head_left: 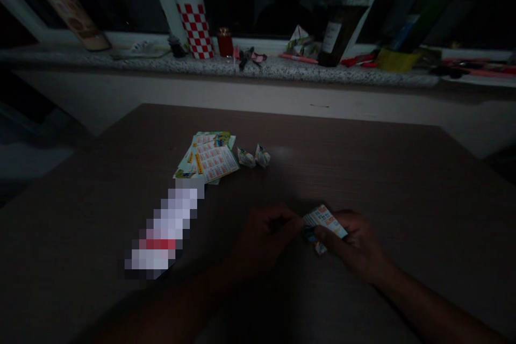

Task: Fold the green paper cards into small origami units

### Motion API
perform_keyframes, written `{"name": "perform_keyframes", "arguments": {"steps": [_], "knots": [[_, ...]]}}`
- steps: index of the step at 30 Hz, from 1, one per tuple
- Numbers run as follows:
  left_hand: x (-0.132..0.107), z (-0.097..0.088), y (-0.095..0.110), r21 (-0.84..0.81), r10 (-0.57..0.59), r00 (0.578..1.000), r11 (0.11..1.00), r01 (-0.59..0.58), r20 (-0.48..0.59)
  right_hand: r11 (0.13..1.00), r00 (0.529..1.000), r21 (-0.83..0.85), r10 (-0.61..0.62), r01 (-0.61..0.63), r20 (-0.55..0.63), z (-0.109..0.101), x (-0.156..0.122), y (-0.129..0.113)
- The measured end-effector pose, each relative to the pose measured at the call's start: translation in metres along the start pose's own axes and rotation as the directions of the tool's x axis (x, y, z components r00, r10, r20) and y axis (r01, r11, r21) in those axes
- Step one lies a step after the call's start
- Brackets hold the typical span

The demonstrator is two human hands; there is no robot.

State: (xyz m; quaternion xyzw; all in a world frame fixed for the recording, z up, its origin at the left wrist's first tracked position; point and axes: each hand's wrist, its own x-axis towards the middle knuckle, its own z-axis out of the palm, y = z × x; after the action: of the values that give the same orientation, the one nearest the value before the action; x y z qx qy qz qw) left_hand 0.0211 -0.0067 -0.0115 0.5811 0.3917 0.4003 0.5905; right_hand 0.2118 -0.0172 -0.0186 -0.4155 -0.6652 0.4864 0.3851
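Note:
In dim light, my right hand (355,244) and my left hand (264,239) meet near the front of the brown table (363,172). Both pinch a small printed paper slip (324,220), partly folded, just above the tabletop. My left fingers close on its left edge and my right fingers curl around its right side and underside. Further back lies a fanned stack of similar printed slips (209,158). Two small folded paper pieces (253,157) sit just right of that stack.
A blurred oblong object (165,234) lies left of my hands. Behind the table, a granite windowsill (209,64) carries a red-and-white checkered bottle (195,29), a small red candle jar (224,42), dark bottles (342,27), pens and paper clutter.

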Motion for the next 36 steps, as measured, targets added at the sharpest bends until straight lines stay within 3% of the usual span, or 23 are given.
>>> {"name": "perform_keyframes", "arguments": {"steps": [6, 24, 30, 36], "knots": [[0.0020, -0.0011, 0.0002, -0.050, -0.032, 0.997, 0.998, 0.029, -0.069, 0.997, 0.998, -0.049, -0.051, 0.053, 0.047, 0.0022, 0.0023, -0.0032], [0.0064, -0.0014, -0.0002, -0.182, -0.114, 0.990, 0.979, 0.097, -0.082, 0.999, 0.997, -0.049, -0.015, 0.019, 0.074, 0.0046, 0.0020, -0.0050], [0.0082, -0.0024, -0.0041, -0.180, -0.122, 0.989, 0.978, 0.105, -0.086, 0.992, 0.998, -0.118, -0.055, 0.054, -0.006, 0.0062, 0.0011, -0.0046], [0.0083, -0.0051, -0.0010, -0.029, -0.069, 0.994, 0.997, 0.067, -0.082, 0.976, 0.949, -0.184, -0.162, 0.115, -0.269, 0.0044, 0.0029, -0.0076]]}}
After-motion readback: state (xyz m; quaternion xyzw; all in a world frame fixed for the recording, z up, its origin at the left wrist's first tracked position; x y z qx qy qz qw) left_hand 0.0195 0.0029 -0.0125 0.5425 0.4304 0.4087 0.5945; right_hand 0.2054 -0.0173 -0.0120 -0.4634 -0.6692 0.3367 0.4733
